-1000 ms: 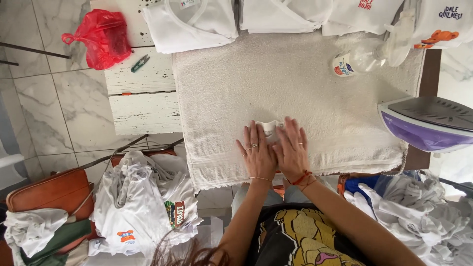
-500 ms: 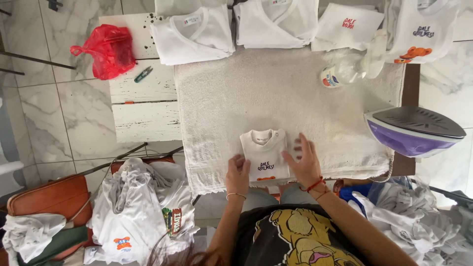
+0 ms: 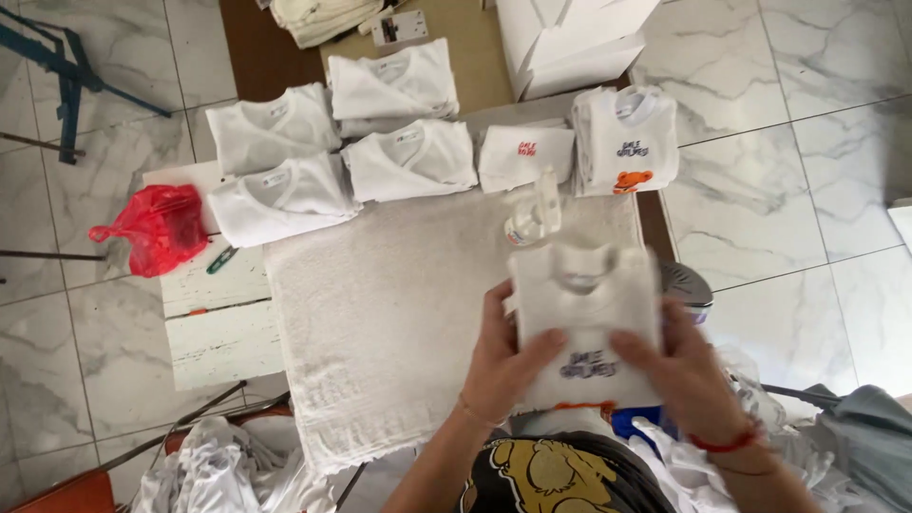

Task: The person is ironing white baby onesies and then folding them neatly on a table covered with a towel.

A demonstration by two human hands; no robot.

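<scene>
Holding a folded white shirt up at 5 o'clock of the view: left hand grips its left edge, thumb across the front; right hand grips the right edge likewise, fingers behind. Shirt is raised above the towel. Spray bottle stands at the shirt's 12 o'clock. Folded shirts lie along the towel's 12 o'clock edge. Red bag at 9 o'clock.

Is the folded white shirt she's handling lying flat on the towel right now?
No, both the left hand and right hand hold the folded white shirt lifted above the towel.
</scene>
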